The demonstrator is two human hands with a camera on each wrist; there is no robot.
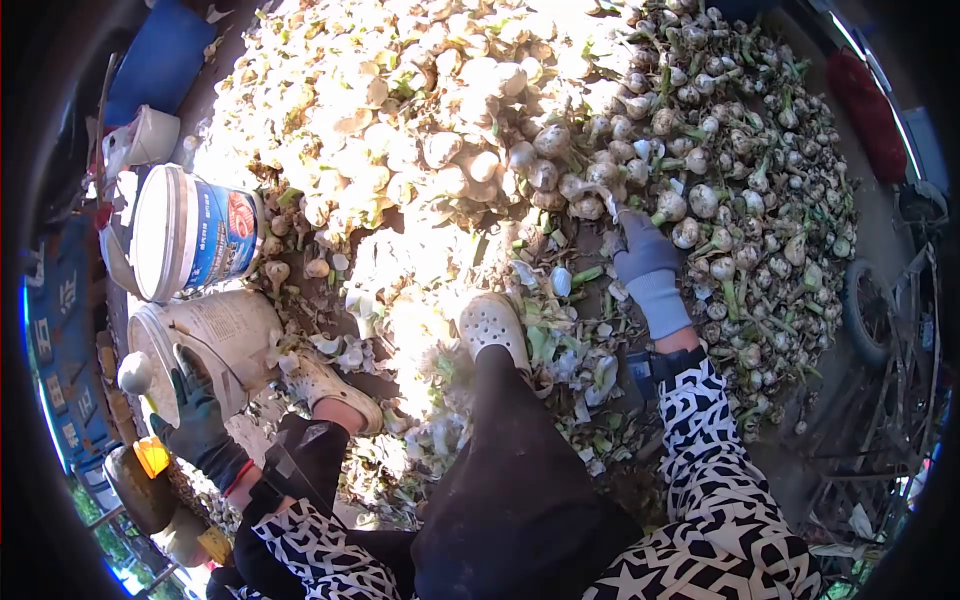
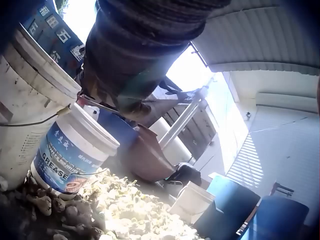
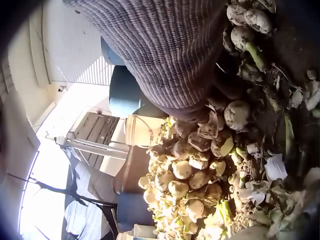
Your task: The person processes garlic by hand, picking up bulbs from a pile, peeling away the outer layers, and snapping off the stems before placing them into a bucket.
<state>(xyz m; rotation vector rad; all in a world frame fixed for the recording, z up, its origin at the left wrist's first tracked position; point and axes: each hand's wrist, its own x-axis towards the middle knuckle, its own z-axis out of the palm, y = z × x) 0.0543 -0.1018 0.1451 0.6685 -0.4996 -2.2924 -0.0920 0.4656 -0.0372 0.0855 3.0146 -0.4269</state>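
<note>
Nearest, we see black-and-white patterned sleeves (image 1: 705, 430) and smooth dark trousers (image 1: 510, 490) above a cream, hole-punched clog (image 1: 493, 328). At left, a left hand (image 1: 208, 425) in a dark glove lies over a whitish plastic bucket (image 1: 240, 325), fingers pointing forward; a round, pale garlic bulb (image 1: 135, 373) shows just beyond it, stem towards the glove, though we cannot tell whether the grip pinches it. At right, a right hand (image 1: 650, 265) in a grey ribbed-knit glove reaches to the edge of the garlic heap (image 1: 430, 150), near some papery skin (image 3: 212, 125); we cannot tell whether that grip is closed on a bulb. Flaky peelings (image 1: 440, 400) surround the clog. Beyond, knobbly, dirt-flecked bulbs spread, sunlit in the middle, shaded among green stalks at right. Further out we find a blue-labelled "GREASE" bucket (image 2: 70, 152), a round wheel (image 1: 868, 312) and a corrugated roof (image 2: 270, 37).
</note>
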